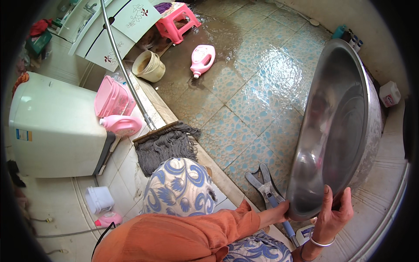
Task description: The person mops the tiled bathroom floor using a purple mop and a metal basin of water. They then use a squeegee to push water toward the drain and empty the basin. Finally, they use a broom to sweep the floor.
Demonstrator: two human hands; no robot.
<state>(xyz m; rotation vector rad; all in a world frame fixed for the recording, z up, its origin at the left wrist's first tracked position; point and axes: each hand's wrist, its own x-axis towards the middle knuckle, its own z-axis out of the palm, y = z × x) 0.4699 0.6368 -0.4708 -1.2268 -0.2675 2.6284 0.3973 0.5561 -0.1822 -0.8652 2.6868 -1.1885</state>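
A large round metal basin (343, 108) stands tipped on its side at the right, leaning near the wall, its hollow facing left. My left hand (277, 212) grips the lower left of its rim, with part of the fingers hidden behind the metal. My right hand (335, 214), a bangle at the wrist, holds the near rim with the thumb over the edge. Just left of the basin, a tool with a forked grey head (265, 185) and a blue handle (288, 227) passes under my left forearm.
A string mop (167, 144) rests on the raised sill (212, 160). Water covers part of the pebble-patterned floor (226, 131). A pink detergent bottle (203, 60), a dirty bucket (149, 67) and a pink stool (178, 23) are farther off. Bottles (348, 36) line the right wall.
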